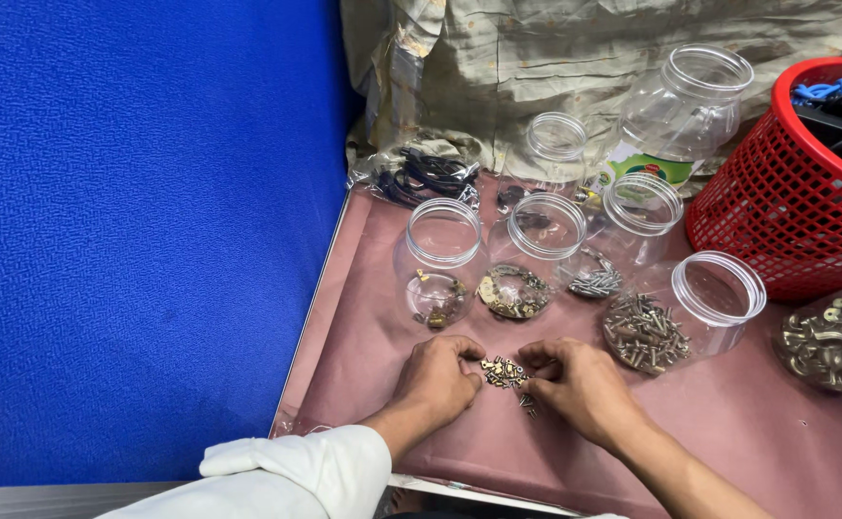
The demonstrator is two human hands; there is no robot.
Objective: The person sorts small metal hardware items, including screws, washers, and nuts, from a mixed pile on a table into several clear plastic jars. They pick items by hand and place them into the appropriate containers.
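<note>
My left hand (437, 378) and right hand (580, 384) pinch narrowly at the small screw pile (505, 371) lying between them, just below the middle jar (527, 255).

Pinkish-brown counter (729, 423): clear plastic jars (443, 252) at centre, small heap of brass fittings (504, 371) lower centre, red mesh basket (791, 207) upper right.
</note>
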